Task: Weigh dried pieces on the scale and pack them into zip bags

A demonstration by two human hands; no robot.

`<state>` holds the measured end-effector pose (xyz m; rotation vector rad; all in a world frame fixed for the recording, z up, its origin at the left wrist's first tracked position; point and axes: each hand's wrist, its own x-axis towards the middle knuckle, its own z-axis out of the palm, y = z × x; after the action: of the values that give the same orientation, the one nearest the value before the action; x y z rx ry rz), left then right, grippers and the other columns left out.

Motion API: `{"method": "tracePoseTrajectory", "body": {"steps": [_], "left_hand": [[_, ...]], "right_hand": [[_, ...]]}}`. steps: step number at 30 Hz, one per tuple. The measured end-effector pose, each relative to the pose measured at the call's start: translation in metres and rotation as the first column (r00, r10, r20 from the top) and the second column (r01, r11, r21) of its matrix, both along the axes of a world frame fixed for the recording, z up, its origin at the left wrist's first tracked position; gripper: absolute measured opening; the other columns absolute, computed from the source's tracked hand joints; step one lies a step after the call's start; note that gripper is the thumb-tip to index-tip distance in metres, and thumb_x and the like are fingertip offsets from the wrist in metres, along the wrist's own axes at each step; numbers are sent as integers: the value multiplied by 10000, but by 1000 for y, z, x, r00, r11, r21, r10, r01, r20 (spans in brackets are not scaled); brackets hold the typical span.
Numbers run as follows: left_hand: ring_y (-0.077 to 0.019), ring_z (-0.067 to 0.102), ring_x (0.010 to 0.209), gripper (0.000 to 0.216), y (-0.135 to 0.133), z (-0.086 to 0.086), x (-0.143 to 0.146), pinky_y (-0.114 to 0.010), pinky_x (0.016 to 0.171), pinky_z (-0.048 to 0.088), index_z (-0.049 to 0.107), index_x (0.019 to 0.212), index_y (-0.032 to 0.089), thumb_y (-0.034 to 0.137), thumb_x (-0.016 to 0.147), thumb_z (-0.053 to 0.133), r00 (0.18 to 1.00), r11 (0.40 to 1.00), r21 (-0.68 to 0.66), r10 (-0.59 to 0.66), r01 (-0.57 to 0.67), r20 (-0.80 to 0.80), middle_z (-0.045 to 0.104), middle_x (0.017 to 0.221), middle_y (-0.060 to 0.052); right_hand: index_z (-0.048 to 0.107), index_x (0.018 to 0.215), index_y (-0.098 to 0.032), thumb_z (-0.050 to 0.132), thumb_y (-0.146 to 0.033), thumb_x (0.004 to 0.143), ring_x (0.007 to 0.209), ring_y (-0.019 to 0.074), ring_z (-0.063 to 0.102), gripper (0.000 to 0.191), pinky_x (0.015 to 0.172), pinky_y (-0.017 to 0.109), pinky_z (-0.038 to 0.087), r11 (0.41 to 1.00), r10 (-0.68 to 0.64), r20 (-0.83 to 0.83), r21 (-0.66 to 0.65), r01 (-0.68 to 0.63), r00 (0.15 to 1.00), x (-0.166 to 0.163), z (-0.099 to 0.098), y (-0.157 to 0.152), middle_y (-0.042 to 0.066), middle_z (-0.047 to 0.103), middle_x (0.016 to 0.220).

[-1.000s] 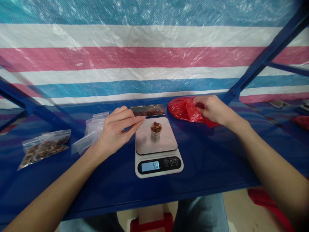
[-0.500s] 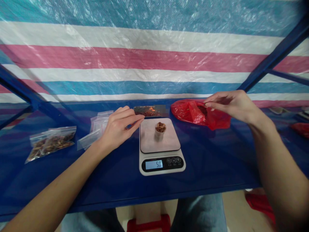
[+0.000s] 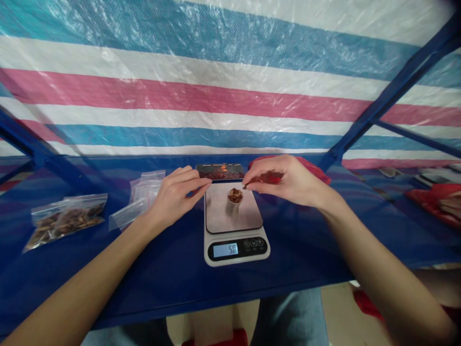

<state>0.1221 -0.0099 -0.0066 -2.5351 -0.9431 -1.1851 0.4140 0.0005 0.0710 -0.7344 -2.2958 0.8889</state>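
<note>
A white digital kitchen scale (image 3: 236,221) reads 5.0. On its plate stands a small clear cup (image 3: 232,207), heaped with brown dried pieces (image 3: 235,194). My right hand (image 3: 291,180) is just right of the cup, thumb and forefinger pinching a small dark brown piece (image 3: 245,187). At the scale's back left corner, my left hand (image 3: 178,194) has thumb and forefinger pressed together; whether anything is between them cannot be made out. Behind the scale lies a dark printed packet (image 3: 220,171). A red plastic bag (image 3: 313,169) is partly hidden by my right hand.
A zip bag of brown dried pieces (image 3: 68,216) lies at the left. Several flat clear zip bags (image 3: 146,185) are beside my left forearm. Blue frame bars (image 3: 363,125) and a striped sheet (image 3: 201,105) stand behind the blue table (image 3: 158,278). Another person's hand (image 3: 452,204) is far right.
My right hand has moved left from the red bag to beside the cup, carrying a small brown piece. My left hand stays by the scale, whose reading is unchanged.
</note>
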Motion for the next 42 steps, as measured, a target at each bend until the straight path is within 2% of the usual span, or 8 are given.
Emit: {"method": "tracePoseTrajectory", "body": {"steps": [2, 7, 15, 30, 42], "left_hand": [[-145, 531, 686, 171, 1, -1, 0, -304, 642, 400, 769, 986, 178, 229, 1030, 612, 1000, 1000, -1, -12, 12, -3, 667, 739, -11], [-148, 538, 701, 178, 1, -2, 0, -302, 657, 419, 765, 986, 169, 228, 1035, 604, 1000, 1000, 5, -30, 30, -9, 663, 742, -16], [-153, 557, 716, 199, 0, -1, 0, -302, 669, 441, 763, 985, 182, 247, 1044, 584, 999, 999, -29, -27, 27, -24, 673, 763, -22], [-160, 546, 695, 220, 0, 0, 0, -311, 680, 437, 758, 957, 224, 281, 1051, 568, 999, 998, -57, -14, 12, -34, 646, 737, -11], [-156, 554, 715, 215, -3, 2, 1, -298, 688, 443, 758, 972, 195, 249, 1055, 567, 998, 999, -37, 7, -9, -66, 652, 744, -16]], "right_hand": [[804, 951, -194, 755, -293, 912, 813, 175, 737, 118, 730, 288, 565, 1000, 17, 13, 22, -17, 1000, -10, -3, 3, 48, 802, 935], [800, 966, -194, 735, -320, 940, 805, 176, 718, 144, 683, 283, 523, 996, -59, 32, 73, 57, 998, -11, -12, 10, 53, 798, 943], [798, 976, -216, 713, -319, 963, 832, 189, 710, 134, 722, 297, 523, 996, -23, 63, 91, 17, 998, -8, -23, 9, 49, 783, 941], [798, 955, -213, 756, -312, 931, 766, 170, 693, 111, 657, 288, 498, 996, -21, 48, 92, 16, 999, -8, -25, 8, 48, 783, 914], [789, 934, -170, 770, -274, 921, 735, 149, 672, 106, 628, 262, 481, 992, -29, 50, 126, 22, 998, -9, -23, 7, 51, 773, 877]]}}
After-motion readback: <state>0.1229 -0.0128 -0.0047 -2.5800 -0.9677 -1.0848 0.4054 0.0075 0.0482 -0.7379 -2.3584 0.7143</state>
